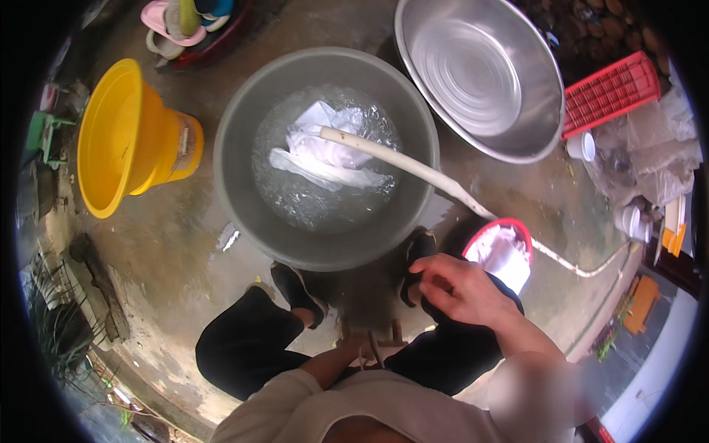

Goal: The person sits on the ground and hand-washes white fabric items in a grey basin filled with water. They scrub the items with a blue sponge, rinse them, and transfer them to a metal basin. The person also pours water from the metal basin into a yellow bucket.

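My right hand (462,285) hovers near my right knee, its fingers loosely curled and apart, with nothing seen in it. My left hand (359,348) is low between my thighs beside a small stool (396,332); its fingers are too dark and small to read. Before me stands a large grey round tub (238,216) of water, where a bunched white cloth (327,152) lies partly under the surface. A pale hose (399,160) crosses the tub's right rim, its end over the cloth. Near my right hand is a red-rimmed white bucket (512,271) holding pale cloth.
A yellow bucket or basin stack (111,138) lies tilted on the left. A large metal basin (471,77) and a red plastic crate or rack (612,94) are at the upper right. Pink and other slippers (171,25) fill a dark red basin. The concrete floor (166,255) is wet.
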A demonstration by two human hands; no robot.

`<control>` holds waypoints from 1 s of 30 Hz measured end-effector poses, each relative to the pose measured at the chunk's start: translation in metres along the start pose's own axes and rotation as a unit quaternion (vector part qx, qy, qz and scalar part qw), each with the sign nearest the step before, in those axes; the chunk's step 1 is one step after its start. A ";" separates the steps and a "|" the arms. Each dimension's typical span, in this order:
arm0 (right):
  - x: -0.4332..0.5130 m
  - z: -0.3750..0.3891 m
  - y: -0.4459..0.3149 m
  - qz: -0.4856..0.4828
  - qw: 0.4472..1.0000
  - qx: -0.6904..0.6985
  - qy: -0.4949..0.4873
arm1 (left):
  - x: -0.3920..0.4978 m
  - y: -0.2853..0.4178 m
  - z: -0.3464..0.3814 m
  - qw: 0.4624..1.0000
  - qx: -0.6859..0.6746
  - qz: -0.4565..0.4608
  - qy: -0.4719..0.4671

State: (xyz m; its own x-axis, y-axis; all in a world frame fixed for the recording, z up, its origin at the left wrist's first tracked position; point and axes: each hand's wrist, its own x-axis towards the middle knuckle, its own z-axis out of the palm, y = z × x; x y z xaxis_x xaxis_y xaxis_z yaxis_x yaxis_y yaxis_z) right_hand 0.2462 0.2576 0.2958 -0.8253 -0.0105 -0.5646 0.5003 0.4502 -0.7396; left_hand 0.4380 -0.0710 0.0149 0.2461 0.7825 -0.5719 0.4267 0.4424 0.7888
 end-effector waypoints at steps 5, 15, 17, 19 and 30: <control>-0.002 -0.003 0.023 -0.093 0.994 -0.051 0.036 | 0.025 -0.044 -0.035 0.995 -0.045 0.014 -0.092; 0.187 -0.014 0.136 -0.176 0.857 -0.445 0.188 | 0.036 -0.058 -0.120 0.998 -0.005 0.066 0.007; 0.206 -0.009 0.151 -0.152 0.887 -0.399 0.174 | 0.021 -0.054 -0.135 0.998 0.020 0.027 0.053; 0.204 -0.009 0.158 -0.148 0.920 -0.307 0.192 | 0.004 -0.050 -0.148 0.993 0.007 -0.040 0.109; 0.128 -0.186 0.189 -0.119 0.879 -0.053 0.458 | -0.029 -0.026 -0.203 0.906 -0.152 -0.168 0.358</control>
State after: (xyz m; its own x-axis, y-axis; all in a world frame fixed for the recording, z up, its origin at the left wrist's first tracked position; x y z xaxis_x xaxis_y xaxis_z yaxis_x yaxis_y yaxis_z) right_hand 0.1863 0.5077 0.1516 -0.7922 0.5861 0.1700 0.2976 0.6142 -0.7309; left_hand 0.2425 -0.0166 0.0565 -0.5280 0.6164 -0.5842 0.0870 0.7235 0.6848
